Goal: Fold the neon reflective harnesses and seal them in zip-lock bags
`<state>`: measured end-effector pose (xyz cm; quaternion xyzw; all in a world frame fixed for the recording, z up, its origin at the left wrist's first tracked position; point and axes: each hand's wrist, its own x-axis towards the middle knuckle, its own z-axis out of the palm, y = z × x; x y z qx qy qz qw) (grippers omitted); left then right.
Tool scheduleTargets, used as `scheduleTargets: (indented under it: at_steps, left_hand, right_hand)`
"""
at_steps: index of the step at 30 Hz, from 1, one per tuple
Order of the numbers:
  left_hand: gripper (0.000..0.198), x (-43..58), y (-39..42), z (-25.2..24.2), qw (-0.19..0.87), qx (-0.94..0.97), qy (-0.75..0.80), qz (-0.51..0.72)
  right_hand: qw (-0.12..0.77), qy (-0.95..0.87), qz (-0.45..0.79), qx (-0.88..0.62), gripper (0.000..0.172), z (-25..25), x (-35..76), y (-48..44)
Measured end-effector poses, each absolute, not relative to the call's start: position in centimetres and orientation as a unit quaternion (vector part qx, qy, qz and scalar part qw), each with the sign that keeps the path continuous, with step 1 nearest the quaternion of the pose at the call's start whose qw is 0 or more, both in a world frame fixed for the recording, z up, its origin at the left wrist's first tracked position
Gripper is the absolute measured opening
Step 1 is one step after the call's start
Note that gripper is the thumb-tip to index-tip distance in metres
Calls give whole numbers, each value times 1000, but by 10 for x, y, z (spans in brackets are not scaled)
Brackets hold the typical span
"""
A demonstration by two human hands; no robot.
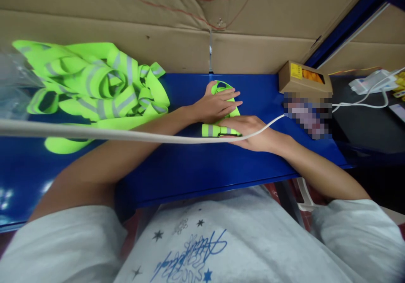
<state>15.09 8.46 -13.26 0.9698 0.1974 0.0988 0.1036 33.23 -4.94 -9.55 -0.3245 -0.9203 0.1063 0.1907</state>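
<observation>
On a blue tabletop (177, 167), a person's left hand (221, 103) lies palm down over a folded neon-yellow strap (217, 130) banded in gray, its fingers stretched out and slightly apart. Just beside it at 4 o'clock, the right hand (249, 129) covers the strap's near fold; its fingertips are hidden, and whether they are clamped on the fabric cannot be told. The strap lies beneath both hands. From 9 to 3 o'clock, a white cable (126, 136) cuts across the view, passing in front of both arms. At 9 to 10 o'clock sits a tangled pile of matching straps (90, 82). Toward 2 o'clock stands a cardboard box (286, 80) with an orange-filled window and a yellow label (296, 71), its print too small to read. Near 3 o'clock, a blurred-out patch (306, 116) conceals an object. At 6 o'clock, the person's pale shirt (247, 232) bears stars, snowflakes and inverted blue script, not clearly legible. Cardboard panels (183, 57) rise at 12 o'clock.
</observation>
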Motion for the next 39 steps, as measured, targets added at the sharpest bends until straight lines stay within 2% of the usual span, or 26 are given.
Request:
scheduleTargets:
  at_steps: [6, 8, 10, 14, 16, 19, 23, 24, 26, 27, 29, 34, 39]
  left_hand:
    - [55, 153, 71, -128, 101, 968, 188, 131]
    - [49, 152, 73, -128, 108, 964, 194, 150]
    - [47, 152, 80, -131, 146, 962, 191, 129]
    - [61, 150, 99, -140, 220, 956, 159, 114]
    - [65, 149, 105, -142, 230, 954, 138, 132]
    - [60, 150, 104, -142, 217, 954, 146, 144]
    - [57, 153, 97, -139, 189, 955, 174, 145]
    - [56, 154, 97, -139, 186, 956, 176, 146]
    - [55, 155, 97, -137, 188, 955, 175, 145]
    - [54, 155, 97, -136, 192, 955, 173, 144]
    - [53, 155, 96, -134, 200, 955, 176, 133]
    - [48, 152, 87, -127, 199, 963, 173, 48]
    - [49, 145, 91, -126, 246, 958, 147, 27]
  right_hand:
    - [167, -868, 338, -322, 45, -80, 338, -34]
    - [147, -867, 360, -311, 48, -84, 339, -31]
    - [159, -887, 298, -315, 50, -92, 340, -28]
    - [225, -919, 61, -318, 57, -109, 341, -27]
    - [223, -926, 1, -305, 53, -110, 339, -31]
    - [199, -932, -49, -297, 48, -105, 335, -43]
    - [136, -934, -99, -315, 72, -98, 329, -62]
    - [119, -932, -112, -324, 71, -98, 327, -65]
    - [96, -924, -139, -343, 52, -99, 324, -68]
    - [92, -920, -144, -352, 43, -100, 324, -69]
    - [103, -917, -131, -363, 36, -99, 324, -67]
    - [178, -914, -15, -365, 44, -91, 337, -57]
    - [130, -898, 69, -414, 47, -82, 344, -47]
